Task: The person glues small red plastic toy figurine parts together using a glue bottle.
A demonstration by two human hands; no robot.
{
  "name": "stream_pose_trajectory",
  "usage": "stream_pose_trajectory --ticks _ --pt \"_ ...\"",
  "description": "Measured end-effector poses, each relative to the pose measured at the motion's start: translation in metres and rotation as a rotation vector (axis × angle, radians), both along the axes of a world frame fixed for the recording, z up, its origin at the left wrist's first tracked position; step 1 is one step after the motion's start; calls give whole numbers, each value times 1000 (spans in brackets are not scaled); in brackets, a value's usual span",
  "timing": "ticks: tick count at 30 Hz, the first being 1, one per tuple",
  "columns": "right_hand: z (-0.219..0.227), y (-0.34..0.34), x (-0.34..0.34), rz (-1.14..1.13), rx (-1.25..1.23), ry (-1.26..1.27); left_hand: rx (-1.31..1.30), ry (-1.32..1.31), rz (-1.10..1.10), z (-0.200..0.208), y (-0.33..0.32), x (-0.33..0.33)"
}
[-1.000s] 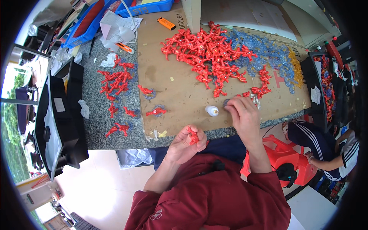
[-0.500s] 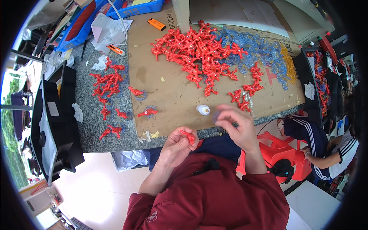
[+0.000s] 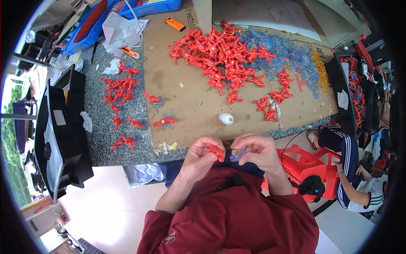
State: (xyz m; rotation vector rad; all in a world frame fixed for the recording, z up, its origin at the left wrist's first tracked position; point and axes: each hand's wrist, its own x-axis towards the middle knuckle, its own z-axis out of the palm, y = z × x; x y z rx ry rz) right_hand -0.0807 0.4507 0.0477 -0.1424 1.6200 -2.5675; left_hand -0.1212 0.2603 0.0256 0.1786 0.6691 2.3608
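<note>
Between the fingers of my left hand [image 3: 200, 157] is a small red toy figure [image 3: 215, 152]. My right hand [image 3: 258, 153] pinches a translucent blue-purple plastic piece [image 3: 237, 155] with a bit of yellow on it. The two hands face each other over the table's near edge, with a small gap between figure and piece. Beyond them a white bottle [image 3: 226, 119] stands on the cardboard sheet [image 3: 186, 114]. Two red figures with clear bluish parts, one of them a lying figure [image 3: 164, 121], rest on the cardboard's left side.
A heap of red figures [image 3: 228, 59] lies at the back, beside piles of blue translucent pieces [image 3: 275, 53] and yellow pieces [image 3: 319, 72]. More figures [image 3: 120, 91] lie on the granite top at left. An orange cutter [image 3: 175, 24] is far back. A person [image 3: 359, 186] sits at right near red stools [image 3: 302, 165].
My right hand has come left and nearer to me with the translucent piece, closing in on my left hand. The red figure has moved slightly right.
</note>
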Motion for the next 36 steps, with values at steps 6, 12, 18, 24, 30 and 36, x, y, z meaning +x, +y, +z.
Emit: stream_pose_trajectory --ticks 6,12,18,24,30,36 --pt "1 -12 8 -50 3 -78 -100 188 121 -7 -1 4" --pt "-5 -16 11 -40 -68 -116 -121 254 139 -5 -1 3" --pt "-7 -19 13 -41 -158 -121 -144 350 163 -5 1 3" --pt "-12 -19 15 -16 -206 -140 -152 301 176 -3 2 5" --pt "-6 -28 19 -70 -181 -173 -158 331 199 -7 1 5" --pt "-4 -30 25 -126 74 -50 -177 403 195 -8 -4 4"
